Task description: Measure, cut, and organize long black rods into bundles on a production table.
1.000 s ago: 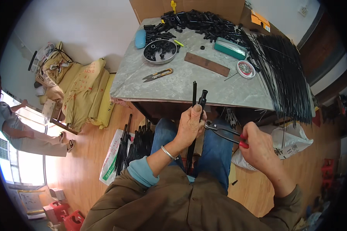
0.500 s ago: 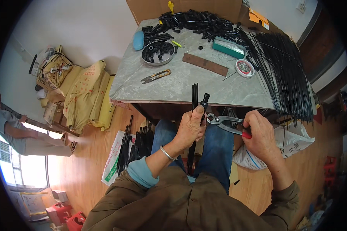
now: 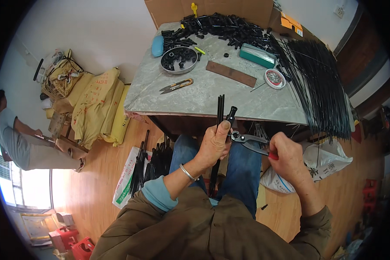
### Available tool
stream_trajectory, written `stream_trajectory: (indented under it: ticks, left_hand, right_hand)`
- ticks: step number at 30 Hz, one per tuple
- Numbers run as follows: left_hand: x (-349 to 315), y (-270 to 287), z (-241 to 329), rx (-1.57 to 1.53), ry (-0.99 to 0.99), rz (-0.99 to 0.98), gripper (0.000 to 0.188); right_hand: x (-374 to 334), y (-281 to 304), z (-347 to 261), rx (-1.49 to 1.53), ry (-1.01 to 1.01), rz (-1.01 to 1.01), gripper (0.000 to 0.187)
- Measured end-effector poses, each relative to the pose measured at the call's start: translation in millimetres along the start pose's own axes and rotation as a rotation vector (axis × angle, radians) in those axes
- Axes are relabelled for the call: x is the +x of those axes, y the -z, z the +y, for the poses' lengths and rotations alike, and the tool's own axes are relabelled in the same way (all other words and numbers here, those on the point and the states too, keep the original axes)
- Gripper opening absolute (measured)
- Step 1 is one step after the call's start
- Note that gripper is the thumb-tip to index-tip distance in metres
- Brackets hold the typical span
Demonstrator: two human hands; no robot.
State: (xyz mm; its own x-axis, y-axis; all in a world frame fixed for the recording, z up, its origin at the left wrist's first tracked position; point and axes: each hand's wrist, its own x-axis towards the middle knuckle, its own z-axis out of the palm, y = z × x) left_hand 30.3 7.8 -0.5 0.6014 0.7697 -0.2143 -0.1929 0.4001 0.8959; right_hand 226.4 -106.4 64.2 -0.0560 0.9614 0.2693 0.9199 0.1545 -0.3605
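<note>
My left hand (image 3: 214,145) is closed round several thin black rods (image 3: 221,106), held upright in front of the table edge. The same hand grips a black tubular fitting (image 3: 232,113), its flared end sticking up beside my thumb. In my right hand (image 3: 287,154) is a pair of end-cutting pincers (image 3: 242,138) with red grips, my fingers wrapped round the handles. The jaws sit right beside my left fingers, just below the fitting; what lies between them is too small to tell.
On the marble-patterned table (image 3: 195,97) are thread snips (image 3: 177,86), a bowl of black parts (image 3: 179,71), a rusty metal bar (image 3: 231,73), a green box (image 3: 257,56) and a small white tub (image 3: 274,79). Long black rods (image 3: 318,86) overhang the right edge. Another person (image 3: 19,141) stands at far left.
The pincers' handles have come closer together, and my right hand has shifted slightly left and down. My left hand stays nearly in place. The other person has moved a little.
</note>
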Motion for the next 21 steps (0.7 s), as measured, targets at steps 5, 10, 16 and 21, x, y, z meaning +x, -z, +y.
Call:
stream_trajectory:
  ticks: [5,10,16,21]
  left_hand:
    - [-1.4,-3.5,3.5,-0.034,-0.019,-0.178,0.066]
    - [-0.5,-4.1,-2.9,-0.024,-0.074,-0.078,0.063]
    - [4.2,-8.2,-3.9,0.015,-0.129,0.042,0.061]
    - [0.8,-7.0,-1.4,0.042,-0.144,0.071,0.061]
  right_hand:
    - [-37.1,-51.1,-7.2,0.547,-0.340,-0.025,0.037]
    - [-33.4,-34.5,-8.0,0.038,-0.176,0.130,0.035]
    - [-20.8,-5.1,-24.7,-0.111,-0.085,0.227,0.041]
    - [-11.7,-3.3,-34.5,-0.156,-0.071,0.226,0.047]
